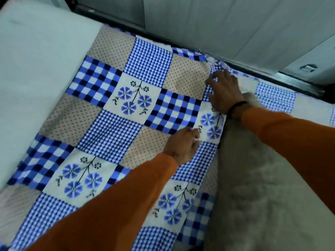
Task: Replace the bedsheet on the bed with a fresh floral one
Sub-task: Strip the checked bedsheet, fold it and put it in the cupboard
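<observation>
Sheet (116,113) spread over bed: patchwork of blue gingham, navy checks, dotted beige, blue-flower squares. Right edge folded over grey blanket (262,187). Left hand (183,145), right hand (224,91) flat on sheet, fingers spread.

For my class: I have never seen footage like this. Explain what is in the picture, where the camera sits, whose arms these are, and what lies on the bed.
There is no machine here. The single picture comes from a camera worn on a person's head, looking down at their own arms in orange sleeves. A patchwork bedsheet with blue checks, dots and blue flowers lies spread over the bed. The left hand rests on the sheet near its edge; the right hand, with a dark band at the wrist, presses the sheet near the far side with spread fingers. Neither hand clearly grips anything. A grey fuzzy blanket lies at right, and a white mattress at left.
</observation>
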Action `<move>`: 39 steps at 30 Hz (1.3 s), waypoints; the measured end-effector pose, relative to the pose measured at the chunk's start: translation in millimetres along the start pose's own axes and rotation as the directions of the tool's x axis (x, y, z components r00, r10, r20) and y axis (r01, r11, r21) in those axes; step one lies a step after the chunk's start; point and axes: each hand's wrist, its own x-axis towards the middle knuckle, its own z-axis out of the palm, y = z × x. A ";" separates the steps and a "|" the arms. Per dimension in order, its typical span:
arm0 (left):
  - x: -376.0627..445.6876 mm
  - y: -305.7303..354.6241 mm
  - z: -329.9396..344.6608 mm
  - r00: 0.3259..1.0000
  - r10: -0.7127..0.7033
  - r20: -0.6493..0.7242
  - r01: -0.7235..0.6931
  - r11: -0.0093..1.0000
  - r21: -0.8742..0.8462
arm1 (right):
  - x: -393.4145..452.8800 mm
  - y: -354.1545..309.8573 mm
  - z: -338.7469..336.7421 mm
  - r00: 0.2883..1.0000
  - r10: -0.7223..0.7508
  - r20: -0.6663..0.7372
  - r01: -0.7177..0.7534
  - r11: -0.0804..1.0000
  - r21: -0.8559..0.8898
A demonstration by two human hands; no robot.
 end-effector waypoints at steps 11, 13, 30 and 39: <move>-261.5 -20.7 26.5 0.905 -0.418 -0.083 0.418 0.908 -0.014 | -246.5 -204.4 21.5 0.697 -0.678 0.232 0.534 0.707 0.463; -328.1 -8.7 38.0 0.885 -0.464 -0.036 0.464 0.886 -0.017 | -297.5 -223.9 21.2 0.539 -0.799 0.264 0.627 0.591 0.508; -515.6 80.0 140.4 0.670 -0.738 0.086 0.719 0.673 0.173 | -448.3 -304.0 -3.1 0.324 -0.648 0.689 0.761 0.611 0.217; -533.9 119.6 157.7 0.689 -0.714 0.123 0.724 0.670 -0.166 | -506.5 -282.3 -37.4 0.599 -0.564 0.568 0.508 0.817 0.274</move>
